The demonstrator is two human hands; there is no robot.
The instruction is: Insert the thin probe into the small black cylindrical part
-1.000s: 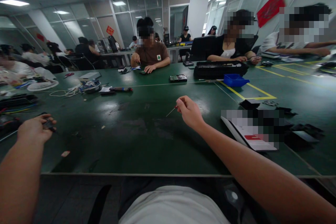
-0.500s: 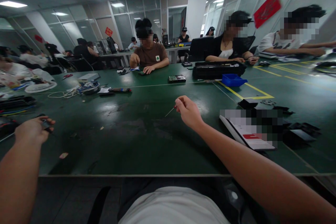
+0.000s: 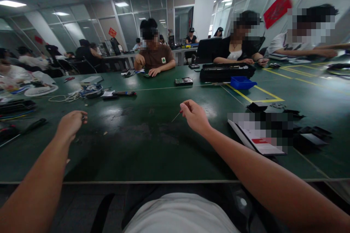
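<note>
Over the green table (image 3: pixel 131 156), my right hand (image 3: pixel 194 116) is closed on a small screwdriver (image 3: pixel 176 117) with a reddish handle. Its thin metal shaft points down and to the left. My left hand (image 3: pixel 70 124) is above the left part of the table, fingers curled. Something small and dark shows between the fingertips, too little of it to name. Left of that hand lies a black-handled tool (image 3: pixel 35 125). Farther back, beyond my right hand, a hard drive (image 3: pixel 183 81) with a green board lies on the table.
A blue tray (image 3: pixel 242 83) stands before a long black casing (image 3: pixel 226 72). At right lie a white booklet (image 3: pixel 254 140) and several black pieces (image 3: pixel 311 140). A cable bundle (image 3: pixel 91 90) and a dark tool (image 3: pixel 123 94) lie back left. A co-worker (image 3: pixel 157 56) sits opposite.
My left hand has moved right, away from the black-handled tool, which now shows on the table. My right hand keeps the screwdriver in nearly the same place.
</note>
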